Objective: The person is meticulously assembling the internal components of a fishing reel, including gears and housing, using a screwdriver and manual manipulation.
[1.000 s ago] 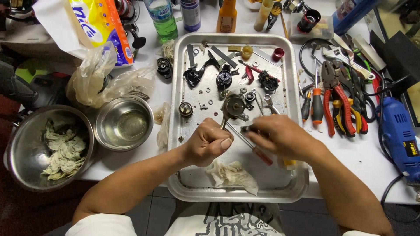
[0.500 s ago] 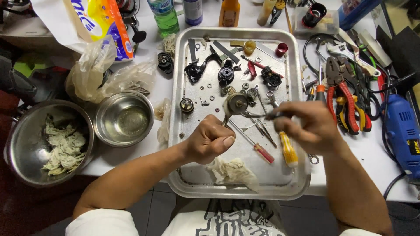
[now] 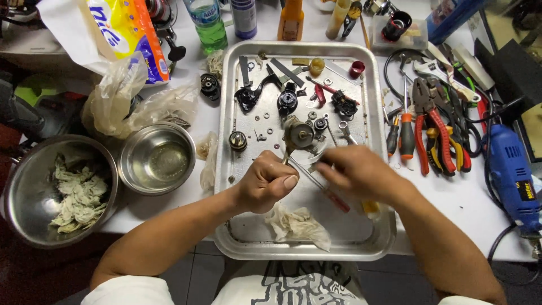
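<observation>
My left hand (image 3: 268, 182) is closed in a fist over the metal tray (image 3: 228, 169). It grips the thin stem of a round metal reel part (image 3: 299, 135), which sticks up just beyond the knuckles. My right hand (image 3: 357, 172) is blurred and sits right beside it, with its fingertips pinched together near that part. Whether anything small is between the fingers is hidden. A red-handled screwdriver (image 3: 337, 200) and a yellow-handled tool (image 3: 371, 207) lie on the tray under my right hand. A crumpled rag (image 3: 298, 225) lies on the tray's near end.
Small screws, washers and black reel parts (image 3: 287, 101) are scattered on the tray's far half. Pliers and screwdrivers (image 3: 429, 133) and a blue rotary tool (image 3: 511, 175) lie to the right. Two steel bowls (image 3: 158, 158) (image 3: 34, 192) stand to the left, and bottles (image 3: 209, 22) at the back.
My right hand swung out to the right over the tray and has come back left, close to my left fist. The left hand and the reel part have stayed nearly still.
</observation>
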